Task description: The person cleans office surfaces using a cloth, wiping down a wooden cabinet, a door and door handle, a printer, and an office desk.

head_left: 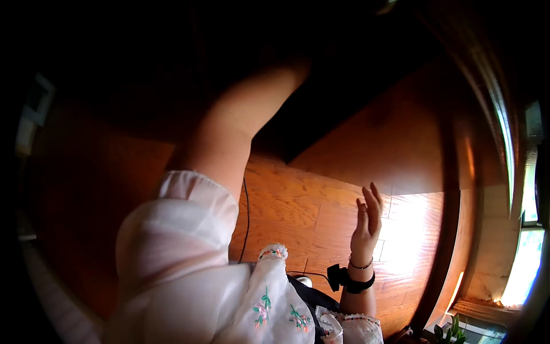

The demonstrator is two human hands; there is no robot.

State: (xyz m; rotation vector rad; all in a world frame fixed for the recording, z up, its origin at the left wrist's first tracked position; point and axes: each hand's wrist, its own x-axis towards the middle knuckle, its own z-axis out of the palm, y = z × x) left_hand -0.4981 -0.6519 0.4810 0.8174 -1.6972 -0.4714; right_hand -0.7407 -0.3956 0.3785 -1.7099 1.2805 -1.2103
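Observation:
My left arm point(235, 117) reaches forward and up into a very dark space. Past the wrist it fades into shadow, so the left hand, its fingers and anything it touches are hidden. On the right, my right hand point(366, 223) is raised above the wooden floor, its fingers apart and slightly curved, with nothing in it. Around that wrist are a thin bracelet point(361, 265) and a black band point(360, 284). Nearest to this hand is a smooth reddish-brown wooden panel point(378, 137), just beyond the fingertips; I cannot make out any contact.
A dark cable point(247, 218) runs across the wooden floor point(292, 200) beside my white embroidered clothing point(275, 307). Bright light glares off the floor at right. A window point(524, 266) and a green plant point(452, 331) are at the right edge.

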